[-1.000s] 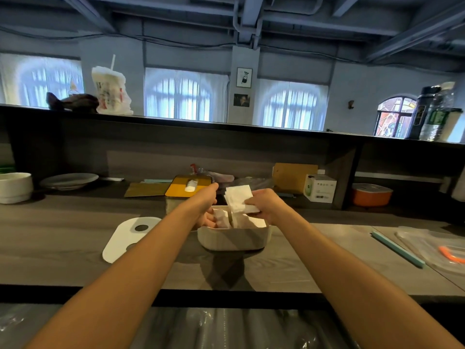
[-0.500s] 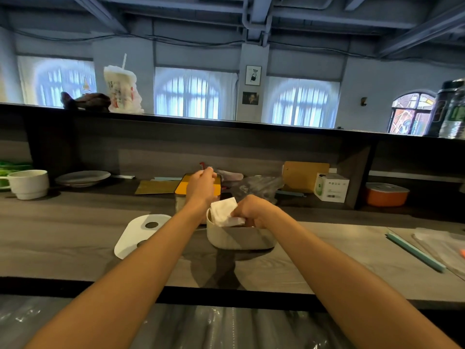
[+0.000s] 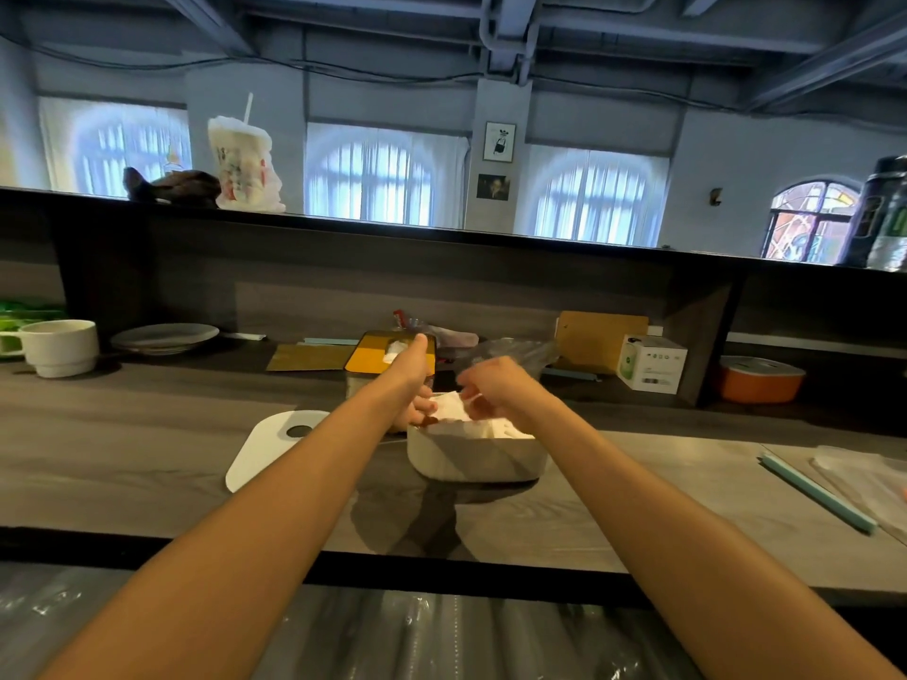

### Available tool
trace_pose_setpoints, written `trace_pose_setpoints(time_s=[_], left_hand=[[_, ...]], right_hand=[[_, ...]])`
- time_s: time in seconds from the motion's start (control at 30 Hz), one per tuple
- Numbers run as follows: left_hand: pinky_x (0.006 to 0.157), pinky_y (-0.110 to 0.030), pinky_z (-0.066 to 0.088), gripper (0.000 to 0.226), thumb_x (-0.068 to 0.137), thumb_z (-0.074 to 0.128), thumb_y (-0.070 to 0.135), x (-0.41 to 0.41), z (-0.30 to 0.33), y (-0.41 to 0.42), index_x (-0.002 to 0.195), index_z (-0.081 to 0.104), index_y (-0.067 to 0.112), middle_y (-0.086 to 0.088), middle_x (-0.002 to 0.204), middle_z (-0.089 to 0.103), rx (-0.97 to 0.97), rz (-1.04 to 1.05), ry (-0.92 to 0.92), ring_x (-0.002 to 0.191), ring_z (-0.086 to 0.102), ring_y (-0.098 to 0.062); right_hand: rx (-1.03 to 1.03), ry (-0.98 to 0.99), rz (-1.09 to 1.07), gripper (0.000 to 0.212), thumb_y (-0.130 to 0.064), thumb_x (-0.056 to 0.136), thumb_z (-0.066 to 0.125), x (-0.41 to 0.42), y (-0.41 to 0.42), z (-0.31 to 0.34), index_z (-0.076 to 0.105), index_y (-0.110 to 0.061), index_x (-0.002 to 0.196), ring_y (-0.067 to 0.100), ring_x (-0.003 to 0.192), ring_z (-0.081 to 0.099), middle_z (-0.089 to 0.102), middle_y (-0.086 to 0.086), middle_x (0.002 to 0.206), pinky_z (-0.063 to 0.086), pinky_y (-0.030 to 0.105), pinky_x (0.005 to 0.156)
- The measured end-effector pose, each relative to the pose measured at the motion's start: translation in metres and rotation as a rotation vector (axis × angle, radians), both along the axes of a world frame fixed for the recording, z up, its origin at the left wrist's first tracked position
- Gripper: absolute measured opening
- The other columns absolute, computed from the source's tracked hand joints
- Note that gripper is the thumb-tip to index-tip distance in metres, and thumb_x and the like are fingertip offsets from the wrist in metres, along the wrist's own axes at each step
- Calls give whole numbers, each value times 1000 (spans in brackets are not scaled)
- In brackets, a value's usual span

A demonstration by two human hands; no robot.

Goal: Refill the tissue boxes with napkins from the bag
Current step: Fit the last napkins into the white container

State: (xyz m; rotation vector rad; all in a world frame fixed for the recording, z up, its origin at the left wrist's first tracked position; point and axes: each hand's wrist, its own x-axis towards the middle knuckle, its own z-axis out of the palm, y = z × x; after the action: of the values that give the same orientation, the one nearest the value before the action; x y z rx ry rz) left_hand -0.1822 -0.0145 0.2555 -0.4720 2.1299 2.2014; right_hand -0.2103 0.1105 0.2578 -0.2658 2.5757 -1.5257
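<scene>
Both hands work at the open tissue box [image 3: 473, 456]: left hand [image 3: 417, 402] grips its far rim to steady it, right hand [image 3: 491, 392] pinches napkins [image 3: 454, 409] to tuck them in.

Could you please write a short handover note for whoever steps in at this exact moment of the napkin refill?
Left hand: at the left rim of the open white tissue box, thumb up, fingers reaching into the box; grip unclear.
Right hand: over the box, fingers curled on the white napkins, pressing them in.
White lid lies flat on the counter, left of the box.
A second box with a yellow lid sits just behind; beside it lies a clear plastic bag.
Done: napkins are in the white box.
Left: tuck them down and put the lid back on.
</scene>
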Motion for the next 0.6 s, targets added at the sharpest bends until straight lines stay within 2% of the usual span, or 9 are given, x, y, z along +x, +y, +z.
trace_pose_setpoints(time_s=[0.1,0.2,0.27,0.33,0.4,0.43,0.5,0.53,0.6], left_hand=[[112,-52,35,76,102,21,61,-4,1,-3,155,24,7,-25,156,31,19,-4,-47,139,37,-44],[112,-51,34,76,101,22,63,-4,2,-1,156,24,9,-25,157,28,24,-4,-41,141,33,-44],[114,-50,31,76,102,21,62,-1,1,2,155,25,9,-23,159,26,-1,-7,-25,143,31,-43],[114,-51,32,73,103,21,60,3,0,5,152,33,8,-21,157,31,-20,-3,12,142,34,-42],[109,-49,41,66,103,24,58,6,-2,4,142,46,10,-16,149,44,-37,30,77,133,46,-37],[101,-44,47,62,104,25,57,9,-2,2,136,51,10,-14,139,53,-52,60,137,121,54,-31],[84,-35,50,54,105,28,52,17,-1,-3,123,57,11,-6,108,60,-93,139,273,93,58,-18],[84,-35,50,50,105,28,51,23,0,-6,118,58,12,-3,102,59,-126,176,319,89,57,-15],[96,-42,49,46,105,28,51,38,1,-15,108,60,18,-3,110,60,-187,237,358,99,58,-19]], right_hand=[[-54,-237,7,35,-27,103,46,4,-7,-10,55,0,124,22,87,65,63,13,108,57,33,85],[12,-274,24,51,-43,104,39,6,-9,-6,55,0,124,23,94,64,61,13,103,54,34,90],[21,-285,48,56,-48,104,34,9,-8,-2,53,-1,127,23,93,63,61,12,100,53,34,87],[-9,-277,59,57,-50,104,30,13,-8,2,49,-5,133,23,90,63,62,13,103,54,31,75],[-28,-205,11,56,-50,104,30,19,-11,4,50,-7,134,24,89,63,62,14,117,53,28,63],[-51,-122,-41,53,-48,104,32,21,-13,5,53,-7,131,23,87,63,63,13,120,52,27,59],[-190,82,-141,44,-41,104,37,25,-18,5,63,-8,116,20,80,63,66,10,107,51,25,58],[-280,164,-161,41,-38,104,38,31,-22,5,66,-8,106,19,78,63,67,10,100,52,25,61],[-398,238,-142,37,-35,105,38,46,-36,5,66,-12,96,20,81,65,68,10,94,55,28,70]])
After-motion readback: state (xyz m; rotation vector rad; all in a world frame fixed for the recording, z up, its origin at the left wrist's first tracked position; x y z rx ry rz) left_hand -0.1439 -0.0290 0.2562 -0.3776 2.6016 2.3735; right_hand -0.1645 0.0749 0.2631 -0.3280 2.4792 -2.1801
